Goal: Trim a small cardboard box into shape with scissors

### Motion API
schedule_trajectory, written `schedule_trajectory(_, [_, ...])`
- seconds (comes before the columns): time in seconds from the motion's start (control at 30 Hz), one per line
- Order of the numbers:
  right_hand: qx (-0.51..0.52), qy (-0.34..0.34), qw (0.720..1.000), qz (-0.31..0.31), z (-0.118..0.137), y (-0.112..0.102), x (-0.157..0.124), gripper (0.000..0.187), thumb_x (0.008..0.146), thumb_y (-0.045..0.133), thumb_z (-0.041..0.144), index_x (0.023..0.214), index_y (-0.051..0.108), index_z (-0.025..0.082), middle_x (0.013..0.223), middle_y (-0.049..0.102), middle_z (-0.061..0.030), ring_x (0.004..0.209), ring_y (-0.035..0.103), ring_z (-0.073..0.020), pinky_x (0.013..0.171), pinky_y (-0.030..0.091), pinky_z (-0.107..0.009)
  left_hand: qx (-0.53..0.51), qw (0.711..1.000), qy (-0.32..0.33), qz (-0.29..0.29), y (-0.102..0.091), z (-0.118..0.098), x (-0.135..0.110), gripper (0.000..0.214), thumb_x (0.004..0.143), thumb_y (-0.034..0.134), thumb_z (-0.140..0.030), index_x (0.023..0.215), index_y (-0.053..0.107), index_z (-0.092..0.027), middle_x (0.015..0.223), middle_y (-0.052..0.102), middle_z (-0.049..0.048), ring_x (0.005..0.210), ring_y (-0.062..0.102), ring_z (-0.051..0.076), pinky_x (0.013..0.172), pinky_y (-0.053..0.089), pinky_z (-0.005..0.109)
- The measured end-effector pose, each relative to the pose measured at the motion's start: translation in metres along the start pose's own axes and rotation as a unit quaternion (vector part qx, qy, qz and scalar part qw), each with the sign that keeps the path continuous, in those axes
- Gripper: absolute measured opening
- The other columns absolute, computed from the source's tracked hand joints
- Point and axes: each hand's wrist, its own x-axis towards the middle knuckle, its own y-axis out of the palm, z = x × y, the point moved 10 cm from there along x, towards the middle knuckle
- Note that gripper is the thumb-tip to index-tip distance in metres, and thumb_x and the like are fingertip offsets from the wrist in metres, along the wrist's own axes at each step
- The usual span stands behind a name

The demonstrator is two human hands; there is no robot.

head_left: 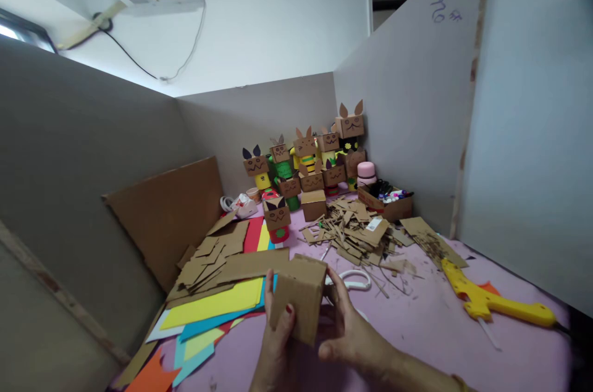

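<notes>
A small brown cardboard box (299, 302) is held tilted above the pink tabletop, near the bottom middle of the head view. My left hand (277, 342) is closed around its left side, with the thumb pressed on the near face. On the other side, my right hand (354, 333) has its fingertips at the box's right edge. The right thumb stands apart from the box, and the hand is open. White-handled scissors (356, 281) lie just behind my right hand, their blades mostly hidden.
Yellow sheets (213, 305) and brown cardboard pieces (210, 262) lie left. Cardboard scraps (356, 234) are heaped behind the box. A yellow glue gun (498, 302) rests right. Several box-headed figures (278, 216) stand at the back, near a pen box (389, 204). Grey partitions (407, 114) enclose the table.
</notes>
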Motion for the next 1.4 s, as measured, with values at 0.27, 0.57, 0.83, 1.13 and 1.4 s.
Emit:
schedule_trajectory(0.27, [-0.162,-0.022,0.986,-0.023,0.029,-0.020,0.002,0.113,0.056,0.085,0.037,0.145,0.016,0.028,0.143,0.037,-0.0131,0.123,0.043,-0.0306,0.097,0.038,-0.041,0.171,0.974,0.145,-0.033,-0.010,-0.026,0.002,0.081,0.073,0.054,-0.064,0.140,0.025,-0.030,0.152,0.026,0.0093,0.135,0.030,0.029,0.100,0.040,0.036])
schedule_trajectory(0.57, [-0.072,0.085,0.992,0.058,0.023,-0.032,0.005,0.103,0.051,0.088,0.031,0.139,0.034,0.028,0.127,0.054,-0.0079,0.116,0.051,-0.0285,0.099,0.035,-0.041,0.245,0.967,0.046,-0.052,-0.023,-0.026,0.014,0.039,0.067,0.071,-0.044,0.097,0.067,-0.019,0.100,0.071,0.0083,0.095,0.062,0.025,0.078,0.048,0.032])
schedule_trajectory(0.83, [0.019,0.077,0.992,-0.098,0.024,-0.052,0.000,0.054,0.076,0.066,0.049,0.123,0.053,0.025,0.107,0.063,-0.0050,0.099,0.059,-0.0246,0.088,0.041,-0.037,0.285,0.958,0.039,-0.010,-0.017,-0.013,0.016,0.030,0.062,0.073,-0.044,0.061,0.064,-0.015,0.053,0.055,-0.0034,0.051,0.045,0.011,0.050,0.034,0.023])
schedule_trajectory(1.13, [-0.023,0.068,0.993,-0.095,0.026,-0.054,0.001,0.055,0.076,0.068,0.045,0.123,0.051,0.024,0.106,0.062,-0.0050,0.097,0.059,-0.0237,0.084,0.043,-0.035,0.339,0.941,0.011,0.000,-0.020,-0.002,0.022,0.024,0.067,0.064,-0.036,0.057,0.059,-0.015,0.049,0.053,-0.0025,0.048,0.044,0.012,0.050,0.031,0.024])
schedule_trajectory(1.4, [-0.110,0.046,0.988,-0.093,0.036,-0.046,0.001,0.070,0.063,0.077,0.050,0.123,0.051,0.025,0.108,0.058,-0.0057,0.096,0.058,-0.0253,0.084,0.044,-0.036,0.398,0.916,0.042,-0.015,-0.024,-0.005,0.019,0.018,0.073,0.061,-0.029,0.059,0.062,-0.016,0.055,0.056,-0.0019,0.054,0.048,0.013,0.052,0.034,0.024])
